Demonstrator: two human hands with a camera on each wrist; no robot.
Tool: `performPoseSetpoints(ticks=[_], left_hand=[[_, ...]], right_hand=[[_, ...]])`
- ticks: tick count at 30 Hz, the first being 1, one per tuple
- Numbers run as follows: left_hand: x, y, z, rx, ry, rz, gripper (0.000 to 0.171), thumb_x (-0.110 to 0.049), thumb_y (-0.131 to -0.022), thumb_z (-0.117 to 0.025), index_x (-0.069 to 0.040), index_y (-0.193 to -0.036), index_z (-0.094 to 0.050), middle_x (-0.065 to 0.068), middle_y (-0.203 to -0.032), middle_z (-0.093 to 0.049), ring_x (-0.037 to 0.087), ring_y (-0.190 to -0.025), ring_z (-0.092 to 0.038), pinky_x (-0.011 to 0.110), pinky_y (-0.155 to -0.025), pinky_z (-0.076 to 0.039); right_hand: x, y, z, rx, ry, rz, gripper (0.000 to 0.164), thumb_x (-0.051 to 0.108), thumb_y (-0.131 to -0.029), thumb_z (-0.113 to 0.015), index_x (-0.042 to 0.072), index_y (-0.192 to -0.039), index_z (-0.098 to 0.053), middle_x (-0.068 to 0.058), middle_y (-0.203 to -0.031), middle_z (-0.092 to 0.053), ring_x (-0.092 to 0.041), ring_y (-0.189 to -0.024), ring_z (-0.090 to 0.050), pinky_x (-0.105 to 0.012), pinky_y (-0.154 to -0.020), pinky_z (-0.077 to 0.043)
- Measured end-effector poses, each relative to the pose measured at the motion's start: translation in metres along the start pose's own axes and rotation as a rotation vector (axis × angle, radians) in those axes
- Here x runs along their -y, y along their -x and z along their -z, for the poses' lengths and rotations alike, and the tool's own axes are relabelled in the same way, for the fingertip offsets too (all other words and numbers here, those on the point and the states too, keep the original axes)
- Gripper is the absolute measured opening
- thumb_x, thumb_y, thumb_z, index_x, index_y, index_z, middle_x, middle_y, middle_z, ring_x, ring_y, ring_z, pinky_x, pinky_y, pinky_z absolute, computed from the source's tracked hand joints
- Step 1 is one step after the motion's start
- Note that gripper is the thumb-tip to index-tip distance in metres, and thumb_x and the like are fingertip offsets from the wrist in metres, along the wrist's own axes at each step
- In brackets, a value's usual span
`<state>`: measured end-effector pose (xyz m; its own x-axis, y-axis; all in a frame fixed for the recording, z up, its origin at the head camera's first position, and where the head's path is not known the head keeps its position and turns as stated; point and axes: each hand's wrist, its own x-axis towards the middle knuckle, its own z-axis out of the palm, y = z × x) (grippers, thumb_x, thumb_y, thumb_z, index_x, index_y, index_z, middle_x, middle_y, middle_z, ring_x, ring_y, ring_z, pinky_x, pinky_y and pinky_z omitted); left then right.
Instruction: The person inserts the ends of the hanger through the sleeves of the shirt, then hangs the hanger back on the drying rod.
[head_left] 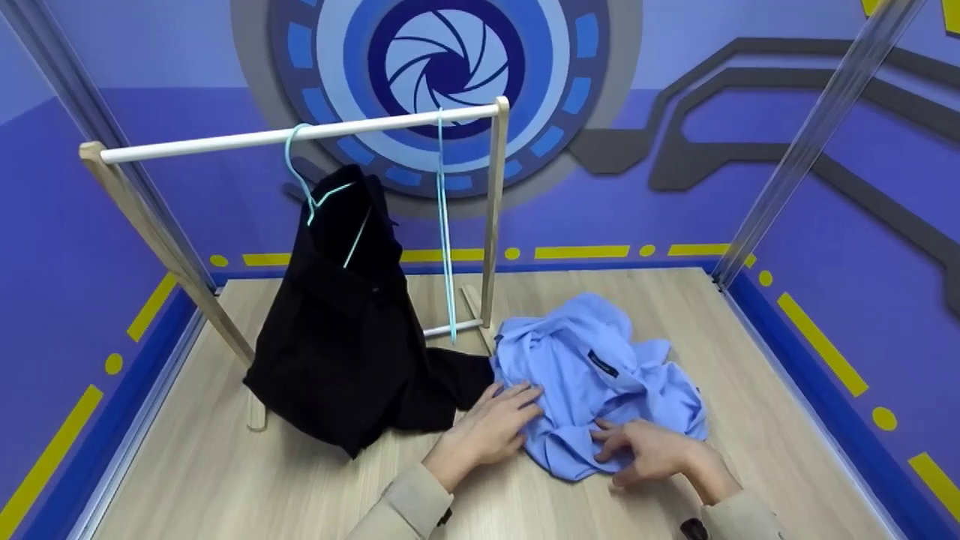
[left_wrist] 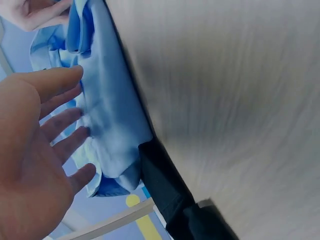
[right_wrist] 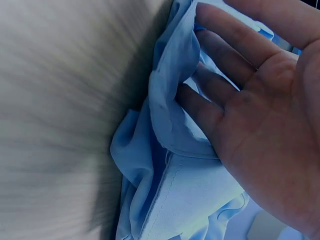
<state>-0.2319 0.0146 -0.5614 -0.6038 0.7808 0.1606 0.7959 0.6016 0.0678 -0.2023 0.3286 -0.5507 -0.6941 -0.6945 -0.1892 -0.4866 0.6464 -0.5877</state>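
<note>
A light blue shirt (head_left: 562, 375) lies crumpled on the wooden table, its dark collar label (head_left: 602, 364) facing up. At the shirt's left edge is my left hand (head_left: 495, 424), fingers spread and fairly straight; the left wrist view shows this hand (left_wrist: 37, 135) with its fingertips right at the cloth. My right hand (head_left: 652, 454) is at the shirt's near edge. In the right wrist view the right hand's (right_wrist: 265, 95) fingers reach loosely against the folds, the thumb apart from them. Part of the shirt is hidden behind the hands.
A rack with a white rail (head_left: 202, 148) and wooden legs stands at the left. From it hang a black garment (head_left: 337, 352) on a light blue hanger (head_left: 296, 169) and a second, bare hanger (head_left: 445, 225). The black garment's end reaches the shirt's left edge. Walls enclose the table (head_left: 757, 420).
</note>
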Motion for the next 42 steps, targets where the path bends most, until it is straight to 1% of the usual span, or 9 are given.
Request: performPoseSetpoints(ticks=[5, 11, 16, 20, 24, 27, 31, 37, 42], left_hand=[[-0.003, -0.003, -0.003, -0.006, -0.073, 0.001, 0.051, -0.025, -0.092, -0.076, -0.02, -0.14, -0.06, 0.002, -0.154, -0.049, 0.021, -0.145, -0.039, 0.052, -0.114, -0.034], [-0.01, 0.0, -0.01, 0.043, -0.044, 0.077, 0.036, -0.023, -0.09, -0.075, -0.019, -0.125, -0.068, -0.002, -0.127, -0.064, 0.018, -0.129, -0.055, 0.052, -0.114, -0.034], [-0.013, 0.0, -0.008, 0.1, -0.024, 0.114, 0.027, -0.023, -0.092, -0.073, -0.018, -0.119, -0.071, -0.004, -0.12, -0.066, 0.018, -0.119, -0.06, 0.049, -0.11, -0.038], [-0.013, 0.0, -0.005, 0.097, -0.044, 0.115, 0.018, -0.023, -0.093, -0.072, -0.019, -0.111, -0.073, -0.004, -0.111, -0.069, 0.018, -0.107, -0.066, 0.044, -0.099, -0.047], [-0.012, 0.003, -0.002, 0.077, -0.079, 0.101, 0.006, -0.022, -0.092, -0.072, -0.017, -0.094, -0.072, -0.002, -0.095, -0.071, 0.02, -0.091, -0.07, 0.039, -0.081, -0.053], [-0.012, 0.007, 0.002, 0.058, -0.087, 0.092, 0.015, -0.023, -0.089, -0.074, -0.015, -0.078, -0.067, 0.001, -0.079, -0.069, 0.02, -0.078, -0.069, 0.037, -0.069, -0.054], [-0.01, 0.012, 0.006, 0.066, -0.025, 0.11, 0.029, -0.023, -0.088, -0.075, -0.013, -0.066, -0.059, 0.001, -0.065, -0.059, 0.02, -0.065, -0.064, 0.036, -0.059, -0.054], [-0.01, 0.016, 0.012, 0.108, 0.078, 0.125, 0.035, -0.023, -0.088, -0.074, -0.013, -0.06, -0.055, -0.001, -0.058, -0.052, 0.018, -0.06, -0.06, 0.035, -0.058, -0.052], [-0.01, 0.019, 0.021, 0.218, 0.227, 0.188, 0.04, -0.025, -0.093, -0.072, -0.012, -0.061, -0.054, -0.004, -0.057, -0.044, 0.012, -0.057, -0.047, 0.029, -0.055, -0.043]], right_hand=[[-0.002, 0.0, -0.002, 0.015, -0.019, -0.002, 0.038, 0.028, -0.078, -0.086, 0.013, -0.113, -0.08, -0.006, -0.144, -0.059, -0.045, -0.141, -0.04, -0.061, -0.112, -0.032], [-0.007, 0.003, -0.002, 0.019, -0.055, 0.04, 0.037, 0.027, -0.082, -0.085, 0.011, -0.114, -0.079, -0.011, -0.145, -0.058, -0.047, -0.14, -0.039, -0.051, -0.114, -0.034], [-0.008, 0.004, -0.001, 0.014, -0.089, 0.048, 0.034, 0.025, -0.083, -0.085, 0.012, -0.114, -0.079, -0.013, -0.145, -0.057, -0.049, -0.14, -0.038, -0.045, -0.116, -0.032], [-0.009, 0.004, 0.0, 0.007, -0.109, 0.087, 0.034, 0.021, -0.084, -0.083, 0.009, -0.115, -0.078, -0.017, -0.144, -0.057, -0.051, -0.14, -0.037, -0.036, -0.116, -0.032], [-0.012, 0.002, 0.0, 0.015, -0.132, 0.104, 0.034, 0.02, -0.086, -0.082, 0.008, -0.117, -0.077, -0.017, -0.146, -0.055, -0.051, -0.14, -0.036, -0.03, -0.115, -0.031], [-0.013, 0.001, 0.001, 0.019, -0.139, 0.087, 0.034, 0.021, -0.086, -0.081, 0.009, -0.118, -0.077, -0.016, -0.148, -0.053, -0.05, -0.142, -0.033, -0.029, -0.115, -0.03], [-0.013, -0.005, 0.001, 0.017, -0.126, 0.08, 0.033, 0.022, -0.087, -0.08, 0.01, -0.118, -0.077, -0.015, -0.149, -0.052, -0.05, -0.143, -0.032, -0.029, -0.116, -0.028], [-0.012, -0.014, 0.002, 0.013, -0.105, 0.09, 0.031, 0.019, -0.087, -0.079, 0.009, -0.117, -0.077, -0.018, -0.149, -0.052, -0.051, -0.141, -0.034, -0.033, -0.116, -0.03], [-0.008, -0.021, 0.003, 0.014, -0.086, 0.101, 0.03, 0.019, -0.089, -0.078, 0.008, -0.117, -0.077, -0.018, -0.148, -0.052, -0.05, -0.141, -0.035, -0.036, -0.115, -0.033]])
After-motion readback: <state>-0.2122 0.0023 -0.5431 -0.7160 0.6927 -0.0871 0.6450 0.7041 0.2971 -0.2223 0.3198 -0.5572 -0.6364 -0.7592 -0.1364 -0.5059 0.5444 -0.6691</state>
